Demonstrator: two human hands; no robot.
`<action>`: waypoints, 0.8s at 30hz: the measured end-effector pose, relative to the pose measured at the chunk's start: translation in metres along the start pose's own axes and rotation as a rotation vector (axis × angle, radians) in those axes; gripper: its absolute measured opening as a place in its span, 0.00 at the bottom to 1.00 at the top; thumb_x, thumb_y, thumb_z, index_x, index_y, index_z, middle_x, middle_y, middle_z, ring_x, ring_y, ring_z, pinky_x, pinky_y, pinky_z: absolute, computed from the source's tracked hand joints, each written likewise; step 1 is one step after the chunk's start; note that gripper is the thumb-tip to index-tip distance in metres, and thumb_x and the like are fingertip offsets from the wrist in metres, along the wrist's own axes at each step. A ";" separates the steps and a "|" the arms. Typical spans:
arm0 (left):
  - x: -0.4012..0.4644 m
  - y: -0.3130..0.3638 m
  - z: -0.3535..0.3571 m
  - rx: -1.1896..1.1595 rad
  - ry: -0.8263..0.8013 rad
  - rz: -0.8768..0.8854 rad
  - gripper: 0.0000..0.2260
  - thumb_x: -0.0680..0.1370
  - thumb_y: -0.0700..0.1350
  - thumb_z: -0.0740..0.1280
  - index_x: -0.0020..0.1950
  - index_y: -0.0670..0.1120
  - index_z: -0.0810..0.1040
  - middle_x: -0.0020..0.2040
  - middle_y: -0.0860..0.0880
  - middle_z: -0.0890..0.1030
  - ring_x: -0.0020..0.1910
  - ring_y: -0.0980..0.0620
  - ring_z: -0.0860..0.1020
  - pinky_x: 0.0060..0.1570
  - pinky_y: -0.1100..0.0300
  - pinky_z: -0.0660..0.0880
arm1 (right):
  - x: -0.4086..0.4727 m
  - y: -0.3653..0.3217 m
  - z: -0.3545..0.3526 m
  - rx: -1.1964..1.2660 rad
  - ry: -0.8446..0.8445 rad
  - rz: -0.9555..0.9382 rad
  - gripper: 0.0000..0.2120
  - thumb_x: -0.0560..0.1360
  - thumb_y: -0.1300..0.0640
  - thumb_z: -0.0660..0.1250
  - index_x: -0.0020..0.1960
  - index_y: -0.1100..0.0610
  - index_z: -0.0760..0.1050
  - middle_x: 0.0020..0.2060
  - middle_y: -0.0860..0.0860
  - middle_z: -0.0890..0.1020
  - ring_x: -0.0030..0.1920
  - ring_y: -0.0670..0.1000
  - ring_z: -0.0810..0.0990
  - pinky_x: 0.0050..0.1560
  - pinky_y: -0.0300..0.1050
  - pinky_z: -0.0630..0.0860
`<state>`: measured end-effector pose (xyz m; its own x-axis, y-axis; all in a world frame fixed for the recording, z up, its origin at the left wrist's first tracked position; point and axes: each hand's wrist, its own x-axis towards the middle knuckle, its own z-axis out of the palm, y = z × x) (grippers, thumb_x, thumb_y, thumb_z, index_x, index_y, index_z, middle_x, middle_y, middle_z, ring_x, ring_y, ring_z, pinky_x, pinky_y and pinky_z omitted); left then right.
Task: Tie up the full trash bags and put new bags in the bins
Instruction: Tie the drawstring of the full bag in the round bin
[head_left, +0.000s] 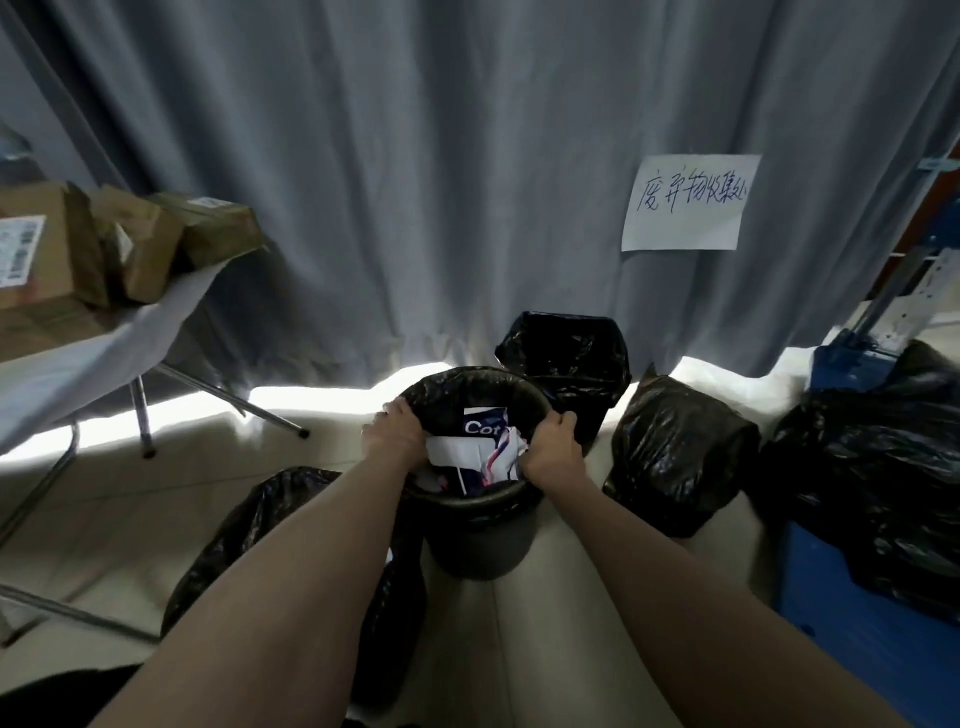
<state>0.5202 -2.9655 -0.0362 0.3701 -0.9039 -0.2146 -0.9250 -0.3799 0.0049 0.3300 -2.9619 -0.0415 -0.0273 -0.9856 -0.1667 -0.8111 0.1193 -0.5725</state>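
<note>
Both hands are on the round dark bin (470, 540) sitting on the floor in the middle. The left hand (397, 434) has its fingers curled over the left side of the rim, gripping the black liner bag (467, 387) folded over the edge. The right hand (553, 449) does the same on the right side, fingers hooked over the rim and bag. The bin's pretty full of paper trash (480, 449). Just behind it to the far right there's a second bin (566, 358) with a black liner, and a filled black bag (675, 457) sits right of that. Another black bag (249, 535) lies near left on the floor.
</note>
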 end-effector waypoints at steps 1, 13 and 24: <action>-0.006 0.003 0.003 0.021 0.001 0.011 0.34 0.79 0.51 0.64 0.77 0.38 0.52 0.74 0.41 0.61 0.72 0.42 0.65 0.68 0.48 0.66 | -0.005 0.004 -0.001 -0.013 0.005 -0.004 0.25 0.77 0.63 0.66 0.70 0.64 0.60 0.67 0.58 0.61 0.61 0.63 0.75 0.58 0.52 0.73; -0.079 0.055 0.020 0.177 0.025 0.216 0.27 0.81 0.49 0.59 0.74 0.35 0.59 0.70 0.38 0.64 0.67 0.41 0.68 0.66 0.50 0.67 | -0.070 0.081 -0.035 -0.112 0.080 0.037 0.27 0.73 0.58 0.70 0.66 0.61 0.61 0.64 0.58 0.61 0.56 0.65 0.77 0.53 0.54 0.73; -0.139 0.126 0.022 0.197 -0.024 0.514 0.19 0.79 0.47 0.61 0.70 0.45 0.71 0.68 0.43 0.65 0.61 0.43 0.74 0.60 0.52 0.72 | -0.136 0.174 -0.085 -0.132 0.113 0.183 0.34 0.72 0.54 0.71 0.71 0.62 0.58 0.68 0.60 0.59 0.60 0.66 0.74 0.55 0.56 0.72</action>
<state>0.3503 -2.8831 -0.0272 -0.1331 -0.9578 -0.2548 -0.9856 0.1550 -0.0677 0.1424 -2.8176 -0.0501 -0.2393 -0.9572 -0.1629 -0.8560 0.2871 -0.4298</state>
